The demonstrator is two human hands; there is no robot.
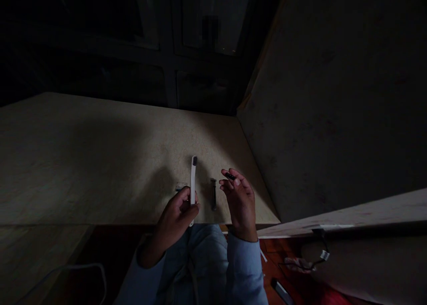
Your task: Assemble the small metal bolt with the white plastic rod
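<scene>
A white toothbrush (192, 180) with dark bristles stands upright in my left hand (180, 211), its head pointing away from me. My fingers wrap round the lower handle. To the right, my right hand (240, 200) pinches a small black object (230, 176) between thumb and fingertips; its kind is too dark to make out. Between the two hands a dark razor (214, 194) lies on the tabletop, head away from me. Partly behind my left hand is a small clear item with a bluish edge (181, 187), also on the table.
The pale table (100, 162) ends at a dark window (200, 51) and meets a wall (333, 118) on the right. A white cable (83, 266) hangs at lower left. On the reddish floor lie a black cable (315, 264) and a dark and silver object (280, 290).
</scene>
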